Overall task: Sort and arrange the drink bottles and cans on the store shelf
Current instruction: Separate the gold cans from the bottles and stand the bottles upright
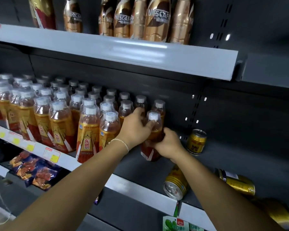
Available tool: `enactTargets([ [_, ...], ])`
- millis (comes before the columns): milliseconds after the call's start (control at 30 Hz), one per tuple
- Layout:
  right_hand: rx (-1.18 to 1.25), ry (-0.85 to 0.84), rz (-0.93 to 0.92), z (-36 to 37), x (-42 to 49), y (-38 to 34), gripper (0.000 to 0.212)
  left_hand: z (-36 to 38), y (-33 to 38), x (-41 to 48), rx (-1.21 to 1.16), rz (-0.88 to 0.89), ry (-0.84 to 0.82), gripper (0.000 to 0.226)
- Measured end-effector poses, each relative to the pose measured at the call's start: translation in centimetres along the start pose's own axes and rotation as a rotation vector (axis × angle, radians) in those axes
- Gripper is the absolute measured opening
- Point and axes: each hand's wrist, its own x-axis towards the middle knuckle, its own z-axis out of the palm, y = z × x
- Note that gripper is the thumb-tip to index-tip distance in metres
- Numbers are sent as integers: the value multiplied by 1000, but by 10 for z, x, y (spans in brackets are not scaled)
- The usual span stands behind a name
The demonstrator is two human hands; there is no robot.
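Hands are both on one bottle. My left hand (135,129) curls round the shoulder of a clear plastic bottle with a white cap and orange-red label (148,151), thumb across its neck just under the cap and fingers reaching behind it. My right hand (169,144) grips the same bottle's body from the right side, fingers wrapped round the amber drink. A thin white bracelet (122,144) sits on my left wrist.

The bottle stands roughly upright at the right end of the packed rows of matching white-capped amber bottles (62,124), which fill the left half of the dark grey metal shelf (223,157). I cannot tell whether its base touches the shelf.

Right of my hands, towards the back, a small gold can (196,141) stands upright. Near the front edge a gold can with its silver top facing me (175,185) lies on its side under my right forearm, and another gold can (237,182) lies further right. A blurred gold can (280,212) shows by the right corner.

Brown-and-gold coffee bottles (157,22) line the shelf above; dark snack packets (35,170) lie on the shelf below.
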Motion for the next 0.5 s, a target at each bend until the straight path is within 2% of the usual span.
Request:
enactTargets([
  [67, 82, -4, 27, 2, 3, 2, 55, 4, -5, 0, -74, -19, -45, 50],
  [167, 81, -21, 11, 4, 9, -1, 43, 7, -14, -3, -161, 22, -47, 41],
  [267, 102, -25, 20, 10, 13, -5, 36, 8, -23, -7, -234, 28, -69, 53],
  [367, 117, -18, -7, 18, 20, -10, 30, 11, -30, -13, -197, 89, -83, 61],
  [500, 121, 34, -2, 29, 29, -13, 22, 12, -37, -10, -157, 61, -124, 68],
])
